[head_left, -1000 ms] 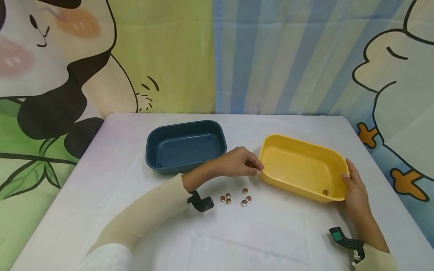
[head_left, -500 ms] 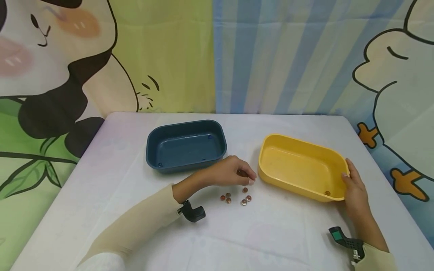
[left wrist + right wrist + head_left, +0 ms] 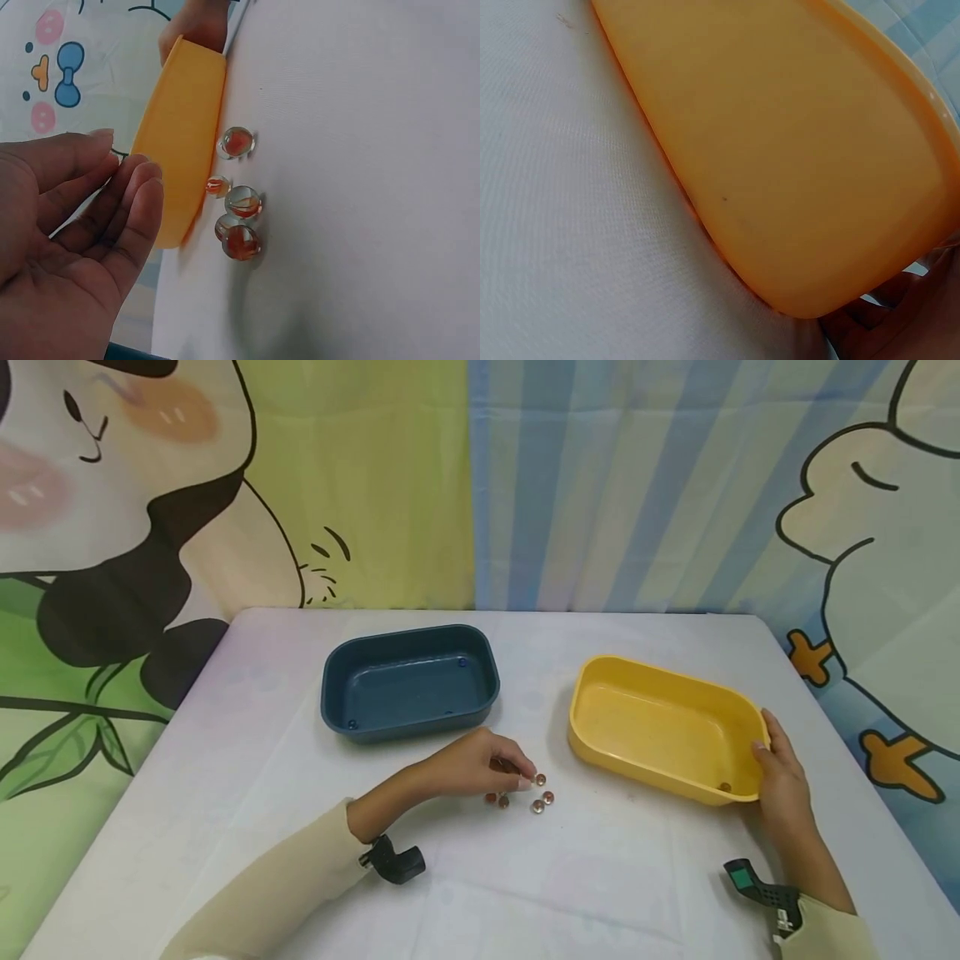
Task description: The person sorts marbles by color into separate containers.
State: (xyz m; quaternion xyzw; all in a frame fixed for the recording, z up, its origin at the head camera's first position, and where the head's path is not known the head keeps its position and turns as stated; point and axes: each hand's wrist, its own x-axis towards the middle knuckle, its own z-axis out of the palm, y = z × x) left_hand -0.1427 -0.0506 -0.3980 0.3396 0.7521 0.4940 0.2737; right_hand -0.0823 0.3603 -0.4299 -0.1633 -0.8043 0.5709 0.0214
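Observation:
Several clear glass marbles [image 3: 242, 244] with red-orange swirls lie on the white table, grouped near its middle. My left hand [image 3: 474, 767] hovers just over the left ones, partly covering them in the head view. In the left wrist view its thumb and fingers are loosely bent with a gap between them, and nothing is held. At the right, my right hand [image 3: 784, 781] grips the short right end of a yellow plastic tray [image 3: 652, 718], thumb over the rim and fingers outside. One amber marble [image 3: 724, 787] lies inside the tray's near right corner.
A dark blue tray [image 3: 405, 693] stands at the back left, with a few dark marbles in it, one marble [image 3: 352, 724] in its near left corner. A printed curtain [image 3: 375, 485] hangs behind the table [image 3: 600, 893].
My left hand has moved left and toward me, from the yellow tray's left end to over the marbles. My right hand has stayed on the tray.

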